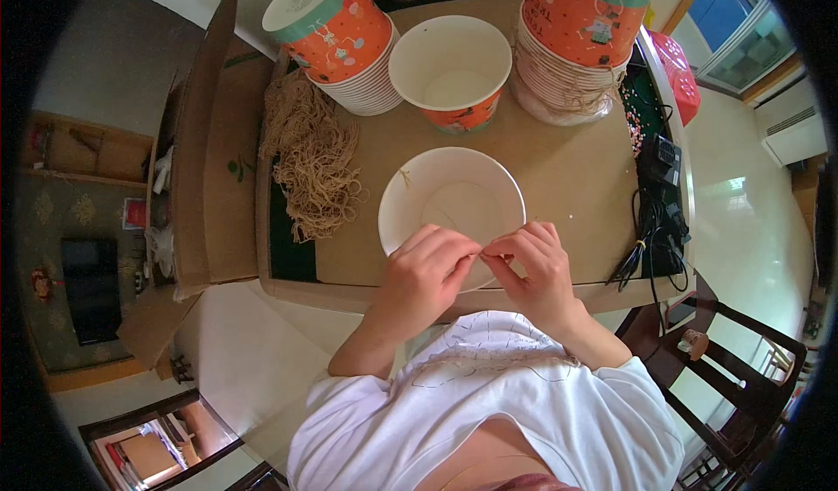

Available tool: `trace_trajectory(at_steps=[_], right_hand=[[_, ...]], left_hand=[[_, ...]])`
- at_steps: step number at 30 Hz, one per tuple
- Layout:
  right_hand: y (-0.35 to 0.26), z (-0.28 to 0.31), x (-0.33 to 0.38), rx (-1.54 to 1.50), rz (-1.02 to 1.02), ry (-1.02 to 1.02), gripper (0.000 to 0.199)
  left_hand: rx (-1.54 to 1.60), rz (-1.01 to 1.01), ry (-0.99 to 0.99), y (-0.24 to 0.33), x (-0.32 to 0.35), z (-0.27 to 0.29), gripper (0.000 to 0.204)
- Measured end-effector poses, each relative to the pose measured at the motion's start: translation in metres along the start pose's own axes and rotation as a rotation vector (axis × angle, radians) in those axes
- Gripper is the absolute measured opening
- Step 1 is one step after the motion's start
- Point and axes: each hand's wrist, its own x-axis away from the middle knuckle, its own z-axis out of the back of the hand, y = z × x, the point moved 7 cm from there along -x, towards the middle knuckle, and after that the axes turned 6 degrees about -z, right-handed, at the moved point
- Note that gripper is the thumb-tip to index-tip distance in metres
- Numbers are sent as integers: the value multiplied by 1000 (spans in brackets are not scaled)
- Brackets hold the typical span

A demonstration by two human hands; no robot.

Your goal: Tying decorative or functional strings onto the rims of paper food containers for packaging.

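A white paper bucket (408, 212) stands upright near the table's front edge, its open mouth toward me. A short piece of tan string (405, 175) shows at its left rim. Over its near rim my left hand (428, 267) and my right hand (535, 267) meet, thumbs and forefingers pinched together tip to tip. What the fingertips pinch is too small to make out. My hands cover part of the near rim. Just behind it stands another open bucket (463, 117), orange-printed outside and white inside.
Two stacks of orange-and-green printed buckets, a left stack (336, 41) and a right stack (572, 33), stand upside down at the back. Tangled tan string (310, 155) lies at the left beside a cardboard box (229, 168). Black cables and an adapter (662, 161) sit along the right edge.
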Motion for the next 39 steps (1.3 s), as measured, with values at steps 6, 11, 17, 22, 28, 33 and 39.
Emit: trace_trajectory(at_steps=[6,11,17,22,28,33,39], right_hand=[[1,0,0,-9,-9,1,13],[0,1,-1,-4,-2,0,13],[1,1,-1,-18,-15,-7,13],[-1,1,-1,9,15,-3,13],[-1,1,-1,-4,-2,-7,13],[0,0,-1,1,1,-11,13],[2,-1,0,-23,-1,-9,14]], left_hand=[[0,78,74,-4,-6,8,15],[51,66,-49,-4,-3,-2,16],[88,213,212,-19,0,16,17],[86,84,69,-4,-5,4,15],[116,119,93,-9,-6,6,14],[221,258,233,-27,4,14,12],[122,85,36,-12,-5,1,13]])
